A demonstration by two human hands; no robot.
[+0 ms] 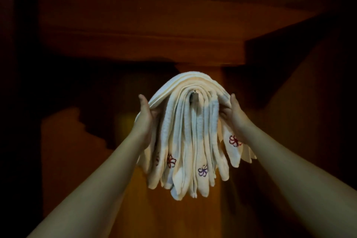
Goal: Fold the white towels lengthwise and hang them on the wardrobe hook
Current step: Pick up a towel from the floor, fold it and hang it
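Left hand [146, 120] cups the left side of the white towels [190, 135], thumb up, fingers tucked behind the cloth. Towels drape folded over the wardrobe hook [193, 96], centre, against the wooden wardrobe [135, 31]. Right hand [232, 116] grips right side, fingers curled under the outer layer.

We see a dim, warm-toned scene; the corners fall to near black. Light comes from behind the camera, brightening the white towels [185, 131] and forearms at centre, which cast a soft shadow on the wardrobe panel [135, 31] behind. A pale glare streak lies at 11 o'clock. Edges bend from wide-angle distortion, and detail is soft throughout.
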